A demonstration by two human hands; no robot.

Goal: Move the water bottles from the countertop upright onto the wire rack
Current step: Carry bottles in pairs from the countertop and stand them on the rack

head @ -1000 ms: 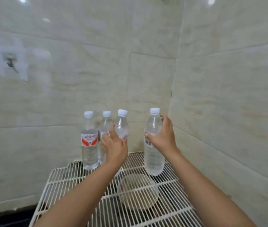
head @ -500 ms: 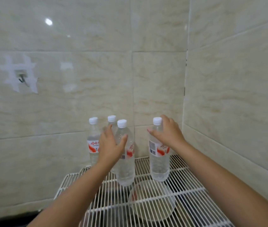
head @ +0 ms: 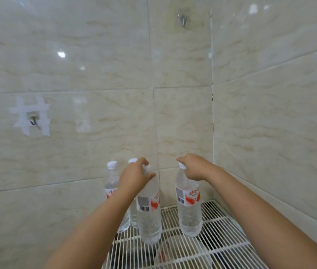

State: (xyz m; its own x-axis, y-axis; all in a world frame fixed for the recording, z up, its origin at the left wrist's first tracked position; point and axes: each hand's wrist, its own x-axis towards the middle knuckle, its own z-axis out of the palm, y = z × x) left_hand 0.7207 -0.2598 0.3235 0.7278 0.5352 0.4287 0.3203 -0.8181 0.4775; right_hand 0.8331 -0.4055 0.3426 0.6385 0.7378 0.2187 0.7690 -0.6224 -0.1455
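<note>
Placement step, near its end by the look of it. Nearest: white wire rack (head: 221,230) across the bottom of the view, with a round translucent dish or lid (head: 173,253) apparently below the wires, blurred, cannot tell what. Both forearms reaching forward over the rack. Left hand (head: 134,177) curled around the neck and cap of the front-left bottle (head: 149,216), fingers wrapped, cap mostly covered. That bottle upright, base on the rack wires, barcode side of label facing the camera. Right hand (head: 194,168) gripping the top of the right bottle (head: 189,206), fingers curled over the cap, only a sliver of white cap showing. Right bottle also upright, base on the wires, standing apart from the left one with a clear gap between. Behind the left hand: two more bottles, far-left bottle (head: 112,185) and rear bottle (head: 132,161), both upright with white caps, close together against the back wall, lower parts hidden by the arm. Further back: tiled wall corner, a taped hook (head: 32,120) on the left wall, a metal hook (head: 182,18) high up. No countertop in view, so cannot tell whether more bottles remain. Judgement: both held bottles look seated; next move calls for letting go straight upward without tipping them, since round bases on thin wires could rock, then withdrawing the arms clear of the row behind.
</note>
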